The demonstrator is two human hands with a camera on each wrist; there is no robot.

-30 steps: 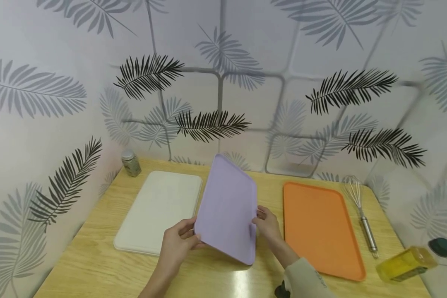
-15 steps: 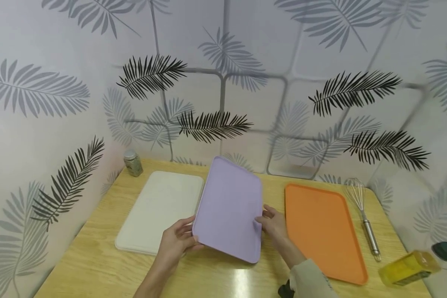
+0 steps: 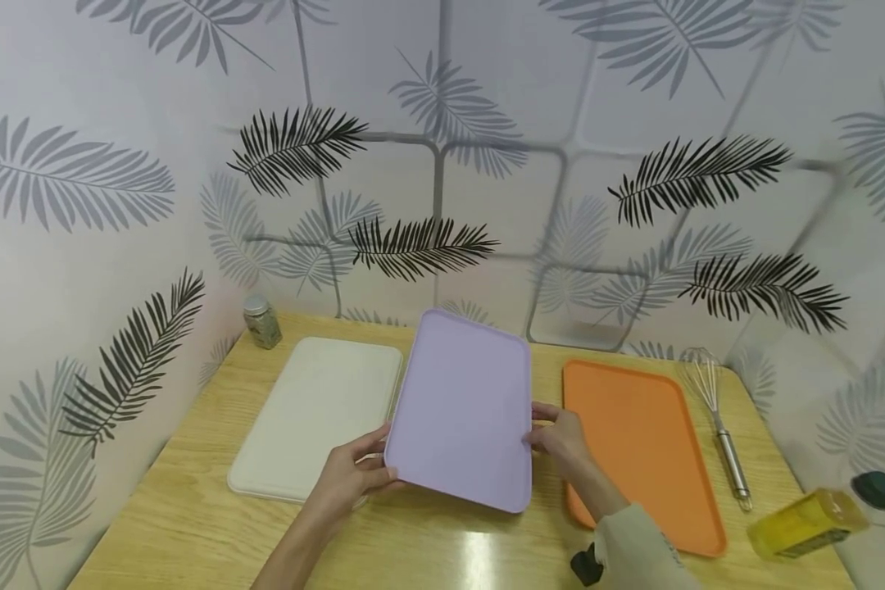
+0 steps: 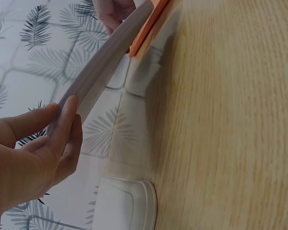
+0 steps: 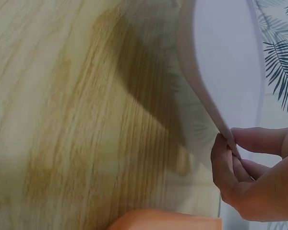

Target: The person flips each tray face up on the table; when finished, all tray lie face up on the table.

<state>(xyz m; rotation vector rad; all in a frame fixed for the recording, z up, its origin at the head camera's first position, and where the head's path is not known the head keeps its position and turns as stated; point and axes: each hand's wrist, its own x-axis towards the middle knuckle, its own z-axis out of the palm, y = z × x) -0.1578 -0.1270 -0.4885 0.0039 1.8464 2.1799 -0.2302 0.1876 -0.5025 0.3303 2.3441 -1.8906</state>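
A lilac rectangular tray (image 3: 465,410) is held above the table between two hands, its upper face toward the head camera. The left hand (image 3: 345,474) pinches its left edge near the front corner, thumb on top and fingers beneath. At the right edge, the right hand (image 3: 558,438) grips the rim between thumb and fingers. In the left wrist view the tray (image 4: 101,62) appears edge-on, raised off the wood. The right wrist view has the right hand (image 5: 254,177) pinching the tray's rim (image 5: 201,86), with a shadow on the table below.
A white tray (image 3: 317,418) lies at the left, with a small lidded jar (image 3: 262,322) behind it. To the right lie an orange tray (image 3: 642,459) and a whisk (image 3: 724,442). A bottle of yellow liquid (image 3: 807,524) is at the front right. A patterned wall (image 3: 442,188) encloses the wooden table (image 3: 398,545).
The lilac tray has turned from a steep sideways tilt to a flatter one. Its right edge has moved right with the right hand, while the left hand has stayed nearly in place.
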